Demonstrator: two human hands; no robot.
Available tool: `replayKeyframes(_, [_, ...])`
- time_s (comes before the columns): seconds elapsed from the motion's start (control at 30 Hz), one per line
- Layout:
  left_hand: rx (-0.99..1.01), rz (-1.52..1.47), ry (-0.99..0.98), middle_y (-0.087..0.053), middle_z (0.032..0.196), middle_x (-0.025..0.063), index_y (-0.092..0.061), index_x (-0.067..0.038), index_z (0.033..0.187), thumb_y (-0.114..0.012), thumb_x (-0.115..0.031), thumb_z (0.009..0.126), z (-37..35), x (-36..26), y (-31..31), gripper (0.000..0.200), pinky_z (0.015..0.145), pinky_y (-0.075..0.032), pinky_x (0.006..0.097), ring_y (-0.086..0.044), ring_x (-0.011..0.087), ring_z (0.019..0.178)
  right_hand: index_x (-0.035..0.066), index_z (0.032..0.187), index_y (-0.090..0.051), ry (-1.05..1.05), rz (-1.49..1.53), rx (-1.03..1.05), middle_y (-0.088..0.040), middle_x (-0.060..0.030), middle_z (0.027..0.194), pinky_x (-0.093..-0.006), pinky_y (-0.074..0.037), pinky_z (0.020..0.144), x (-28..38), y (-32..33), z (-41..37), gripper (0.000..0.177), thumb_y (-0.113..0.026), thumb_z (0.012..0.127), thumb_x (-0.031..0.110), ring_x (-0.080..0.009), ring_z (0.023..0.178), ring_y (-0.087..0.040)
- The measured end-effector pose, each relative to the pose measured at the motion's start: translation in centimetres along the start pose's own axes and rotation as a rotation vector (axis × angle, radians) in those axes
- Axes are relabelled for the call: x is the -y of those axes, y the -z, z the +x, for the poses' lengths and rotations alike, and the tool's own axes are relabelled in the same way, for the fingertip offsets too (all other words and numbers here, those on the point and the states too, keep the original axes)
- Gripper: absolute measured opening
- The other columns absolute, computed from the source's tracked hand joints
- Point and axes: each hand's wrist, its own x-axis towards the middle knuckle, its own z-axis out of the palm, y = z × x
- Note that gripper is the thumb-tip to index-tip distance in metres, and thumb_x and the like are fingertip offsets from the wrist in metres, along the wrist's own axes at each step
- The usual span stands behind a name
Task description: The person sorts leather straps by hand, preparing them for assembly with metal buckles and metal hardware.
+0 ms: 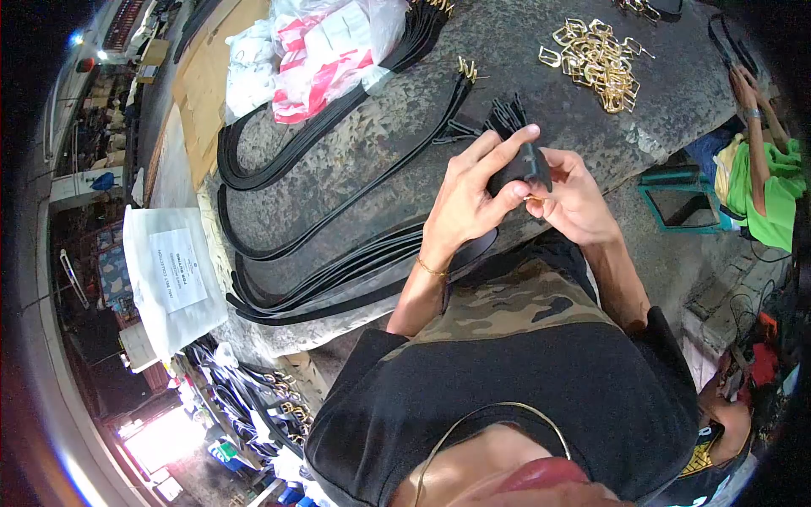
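Note:
My left hand point(473, 190), with a thin gold bracelet at the wrist, grips a piece of black belt strap point(530, 160) between thumb and fingers. From the other side, my right hand point(579, 203) closes on the same strap near its lower end. A small gold-coloured metal piece point(534, 198) shows between the fingertips; its exact shape is hidden. Just beyond the hands, short black strips point(507, 114) lie bunched on the dark worktable point(355, 165). Farther off is a heap of gold buckles point(600, 68).
Long black belts point(287, 165) lie in curved bundles on the left, beside red-and-white plastic bags point(329, 59). A white labelled bag point(173, 275) hangs at the table's left edge. Another person's hands point(745, 91) hold black straps at the right. A teal-framed stool point(684, 203) stands below.

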Motion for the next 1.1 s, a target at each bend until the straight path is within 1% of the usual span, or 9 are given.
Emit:
replayKeyframes(0.37, [0.017,0.093,-0.025,-0.045,0.073,0.0105,-0.055,-0.011,0.133,-0.063,-0.044,0.084,-0.4,0.0,-0.1,0.059,0.051,-0.041,0.0370,-0.047,0.0267,0.054,0.003,0.104,-0.063,0.063,0.057,-0.094,-0.064,-0.0012,0.085,-0.0232,-0.045,0.057,-0.5,-1.3,-0.4,0.021,-0.069,0.084,0.003,-0.0092,0.069,-0.058])
replayKeyframes(0.43, [0.047,0.122,0.043,-0.049,0.075,0.0117,-0.055,-0.001,0.128,-0.048,-0.061,0.089,-0.4,-0.3,-0.1,0.072,0.060,-0.042,0.0358,-0.052,0.0280,0.065,0.003,0.105,-0.063,0.074,0.050,-0.066,-0.064,-0.0018,0.085,-0.0235,-0.045,0.057,-0.8,-0.8,-0.5,0.023,-0.069,0.083,0.001,-0.0096,0.069,-0.058])
replayKeyframes(0.57, [0.060,0.064,0.046,-0.050,0.076,0.0119,-0.055,-0.001,0.129,-0.048,-0.061,0.089,-0.4,-0.4,-0.4,0.072,0.060,-0.043,0.0358,-0.053,0.0280,0.065,0.002,0.104,-0.063,0.134,-0.006,-0.120,-0.065,-0.0030,0.085,-0.0242,-0.046,0.056,-1.1,-0.4,-0.6,0.024,-0.069,0.082,-0.002,-0.0105,0.067,-0.059])
replayKeyframes(0.77, [0.100,0.073,0.016,-0.049,0.075,0.0111,-0.055,-0.001,0.130,-0.058,-0.051,0.086,-0.4,-0.1,-0.2,0.066,0.059,-0.042,0.0350,-0.052,0.0265,0.063,0.002,0.114,-0.058,0.259,-0.074,-0.031,-0.065,-0.0073,0.097,-0.0258,-0.051,0.060,0.5,-0.3,-0.5,0.035,-0.062,0.082,-0.008,-0.0132,0.075,-0.063])
replayKeyframes(0.8, [0.083,0.082,0.007,-0.049,0.075,0.0110,-0.055,-0.007,0.132,-0.065,-0.043,0.083,-0.5,-0.1,-0.1,0.062,0.057,-0.043,0.0363,-0.051,0.0272,0.061,0.000,0.125,-0.052,0.260,-0.088,0.030,-0.064,-0.0117,0.106,-0.0303,-0.055,0.068,1.0,0.4,-0.5,0.041,-0.055,0.085,-0.007,-0.0178,0.086,-0.065])
replayKeyframes(0.83, [0.067,0.089,-0.004,-0.049,0.074,0.0108,-0.055,-0.013,0.133,-0.071,-0.035,0.079,-0.6,0.0,0.0,0.061,0.056,-0.045,0.0376,-0.050,0.0279,0.058,0.000,0.125,-0.052,0.263,-0.089,0.027,-0.064,-0.0117,0.106,-0.0303,-0.055,0.068,1.7,0.5,-0.7,0.041,-0.055,0.085,-0.007,-0.0178,0.086,-0.065])
replayKeyframes(0.93, [0.074,0.104,-0.003,-0.050,0.074,0.0103,-0.057,-0.014,0.132,-0.072,-0.034,0.077,-0.7,0.1,0.8,0.060,0.056,-0.044,0.0377,-0.050,0.0276,0.058,-0.008,0.130,-0.046,0.061,0.071,0.120,-0.062,-0.0181,0.115,-0.0365,-0.056,0.082,3.9,0.9,-1.1,0.042,-0.048,0.089,0.001,-0.0243,0.101,-0.064])
replayKeyframes(1.07, [0.165,0.209,0.012,-0.049,0.073,0.0090,-0.059,-0.016,0.130,-0.072,-0.034,0.076,-0.5,-0.1,2.3,0.058,0.054,-0.043,0.0371,-0.050,0.0263,0.057,-0.007,0.130,-0.047,0.020,-0.013,0.085,-0.063,-0.0176,0.115,-0.0356,-0.056,0.081,4.5,0.8,-1.4,0.040,-0.049,0.091,0.003,-0.0242,0.100,-0.065])
replayKeyframes(1.1, [0.167,0.210,0.011,-0.049,0.073,0.0090,-0.059,-0.016,0.130,-0.072,-0.034,0.076,-0.5,-0.2,2.8,0.058,0.054,-0.043,0.0371,-0.050,0.0263,0.057,-0.007,0.128,-0.049,-0.005,-0.148,0.064,-0.063,-0.0168,0.113,-0.0346,-0.056,0.080,4.7,0.4,-1.6,0.038,-0.050,0.092,0.006,-0.0238,0.099,-0.065])
